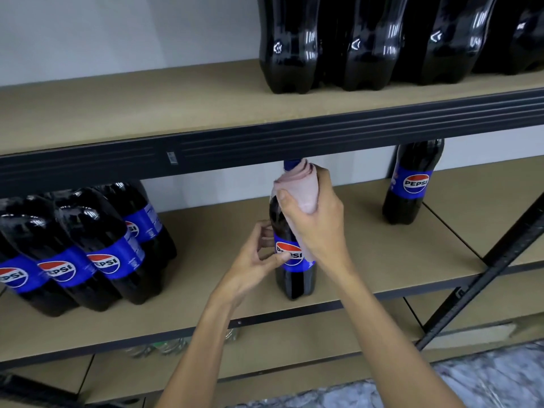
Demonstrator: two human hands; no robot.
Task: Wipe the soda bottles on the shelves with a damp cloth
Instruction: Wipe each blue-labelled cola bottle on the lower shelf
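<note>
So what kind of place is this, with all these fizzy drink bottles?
Probably a shop or its stockroom. Dark metal shelves with brown board tops hold identical dark plastic cola bottles with blue Pepsi labels, more dark bottles line the shelf above, and a small sticker sits on the front rail.

Background stuff: wall, floor, rack brace, sticker, plastic.
White wall (117,30) behind; grey marbled floor (485,375) bottom right; black diagonal brace (482,272) at right; small sticker (172,158) on shelf beam (294,139); blurred crumpled plastic (164,347) on bottom shelf (294,343).
</note>
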